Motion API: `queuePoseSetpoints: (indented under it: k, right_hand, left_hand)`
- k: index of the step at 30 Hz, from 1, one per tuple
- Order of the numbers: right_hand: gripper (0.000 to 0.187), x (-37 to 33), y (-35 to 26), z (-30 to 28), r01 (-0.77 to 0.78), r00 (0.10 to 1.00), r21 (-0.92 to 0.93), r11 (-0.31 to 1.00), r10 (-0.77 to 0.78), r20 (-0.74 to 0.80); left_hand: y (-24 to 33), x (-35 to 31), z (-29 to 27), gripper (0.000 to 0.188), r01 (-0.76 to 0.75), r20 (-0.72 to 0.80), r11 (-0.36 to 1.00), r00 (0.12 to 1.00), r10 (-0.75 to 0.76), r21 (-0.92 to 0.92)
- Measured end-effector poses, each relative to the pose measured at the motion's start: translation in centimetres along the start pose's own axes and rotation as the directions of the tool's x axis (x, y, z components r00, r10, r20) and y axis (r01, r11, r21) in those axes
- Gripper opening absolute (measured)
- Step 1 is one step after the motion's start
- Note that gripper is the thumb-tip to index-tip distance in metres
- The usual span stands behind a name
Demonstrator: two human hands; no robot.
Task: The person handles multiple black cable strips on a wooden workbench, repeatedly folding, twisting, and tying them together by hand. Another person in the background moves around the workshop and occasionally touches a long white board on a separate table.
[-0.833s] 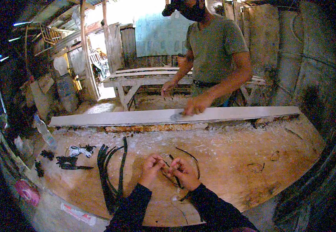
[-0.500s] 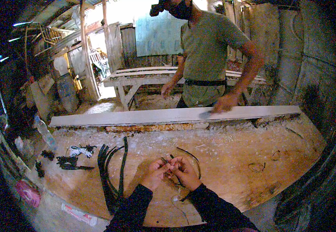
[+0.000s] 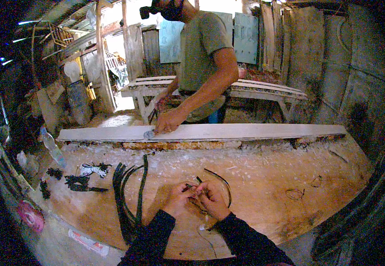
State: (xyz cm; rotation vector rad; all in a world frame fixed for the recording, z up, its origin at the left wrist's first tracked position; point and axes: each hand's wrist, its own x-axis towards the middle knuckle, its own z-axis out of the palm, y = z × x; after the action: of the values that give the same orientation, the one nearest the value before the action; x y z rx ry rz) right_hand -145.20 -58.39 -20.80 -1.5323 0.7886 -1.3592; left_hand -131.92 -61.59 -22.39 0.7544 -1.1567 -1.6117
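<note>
My left hand [image 3: 179, 199] and my right hand [image 3: 215, 201] meet low over the wooden tabletop, fingertips pinched together. Between them is a thin black strip [image 3: 199, 179], its tip poking up past the fingers; most of it is hidden by them. A curved black strap [image 3: 223, 179] arcs behind and beside my right hand; I cannot tell whether it is the same piece. Beneath the hands, a fine dark thread [image 3: 209, 242] trails toward the near edge. Left of my left hand lie several long black straps [image 3: 120, 195], bent in a curve.
At the left are a black-and-white cord bundle [image 3: 93, 170], a black strap bundle [image 3: 79, 182] and a plastic bottle [image 3: 52, 148]. Thin wire-like loops [image 3: 295, 193] lie at right. Along the far edge runs a long white board [image 3: 245, 131], where a co-worker's hand [image 3: 170, 122] rubs it.
Across the table, the co-worker has moved left along the white board, hand sliding with them. My hands stay in nearly the same place, fingers shifting slightly.
</note>
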Motion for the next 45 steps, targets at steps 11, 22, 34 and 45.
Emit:
queuePoseSetpoints:
  k: [11,22,34,45]
  right_hand:
    - [0.009,-0.5,-0.5,0.6,0.043,0.999,-0.14,0.989,-0.043,0.0]
    - [0.028,-1.0,0.3,1.4,-0.237,0.969,0.114,0.965,0.244,-0.046]
    - [0.014,0.0,-0.1,-0.8,-0.327,0.875,0.416,0.848,0.438,-0.206]
    - [0.014,1.2,-1.8,-2.7,-0.171,0.874,0.792,0.586,0.461,-0.152]
  left_hand:
    - [-0.3,0.1,-0.7,0.007,0.053,-0.049,0.998,0.997,-0.055,-0.034]
    - [0.3,0.3,-1.4,0.014,-0.057,-0.072,0.98,0.995,0.072,0.192]
    - [-0.2,-0.2,1.3,0.044,-0.098,0.148,0.958,0.987,0.059,0.27]
    - [-0.8,1.7,-1.6,0.04,-0.075,0.126,0.99,0.99,0.06,0.117]
